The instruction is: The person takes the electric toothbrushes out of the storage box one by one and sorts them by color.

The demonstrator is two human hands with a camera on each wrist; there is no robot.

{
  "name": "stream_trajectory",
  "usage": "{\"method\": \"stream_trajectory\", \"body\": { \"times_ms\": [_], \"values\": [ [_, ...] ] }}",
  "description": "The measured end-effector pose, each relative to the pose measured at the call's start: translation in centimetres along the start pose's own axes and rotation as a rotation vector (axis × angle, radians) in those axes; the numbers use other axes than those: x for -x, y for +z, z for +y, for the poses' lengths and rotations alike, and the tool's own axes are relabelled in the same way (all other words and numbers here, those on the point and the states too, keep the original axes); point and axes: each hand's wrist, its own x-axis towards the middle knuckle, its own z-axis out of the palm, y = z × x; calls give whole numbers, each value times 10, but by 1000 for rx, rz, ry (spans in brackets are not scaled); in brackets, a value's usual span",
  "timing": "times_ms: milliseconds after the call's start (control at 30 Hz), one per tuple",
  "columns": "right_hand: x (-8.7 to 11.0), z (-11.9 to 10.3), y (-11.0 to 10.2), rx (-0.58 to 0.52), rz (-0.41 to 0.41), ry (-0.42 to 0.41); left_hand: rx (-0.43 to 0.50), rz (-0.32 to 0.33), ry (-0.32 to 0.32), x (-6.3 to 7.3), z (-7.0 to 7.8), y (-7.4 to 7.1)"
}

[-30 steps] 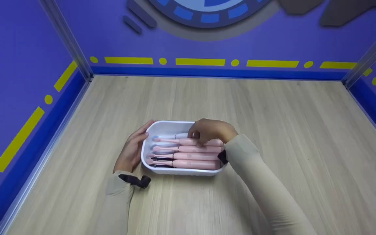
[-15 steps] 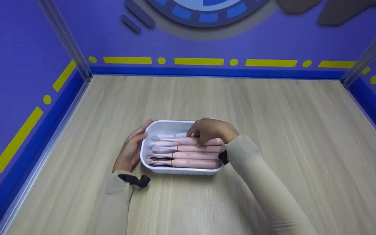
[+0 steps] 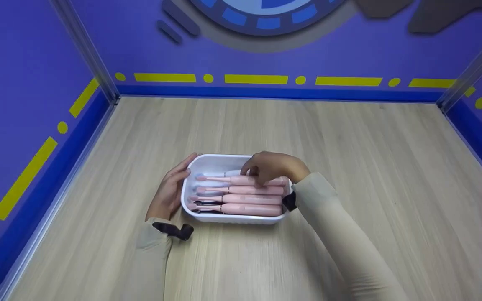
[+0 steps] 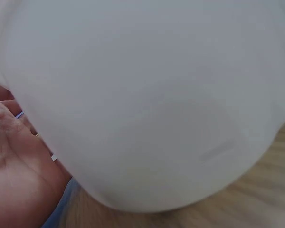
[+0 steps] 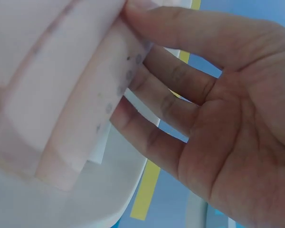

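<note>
A white plastic storage bin has several pink electric toothbrushes lying side by side in it, heads to the left. My left hand holds the bin's left end, thumb at the rim and fingers along the outside; in the left wrist view the bin wall covers most of the fingers. Reaching over the far side, my right hand grips the handle of the farthest pink electric toothbrush. The right wrist view shows thumb and fingers on that handle. Beneath the pink row lie white toothbrushes and black ones, mostly hidden.
The bin is at the middle of a light wood-grain table. Blue-purple panels with yellow marks enclose its back and sides. Small black cameras sit on the left wrist and the right wrist.
My right wrist has shifted slightly to the right, with the fingers still on the farthest pink toothbrush, which has moved slightly right. The left hand and the bin look the same.
</note>
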Motion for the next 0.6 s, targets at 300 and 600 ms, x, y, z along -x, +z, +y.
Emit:
{"method": "stream_trajectory", "body": {
  "times_ms": [300, 600],
  "values": [
    [4, 0, 1, -24, 20, -9, -19, 0, -13, 1, 0, -1],
    [7, 2, -1, -63, 53, -34, -12, 6, -20, 1, 0, -2]
  ]
}}
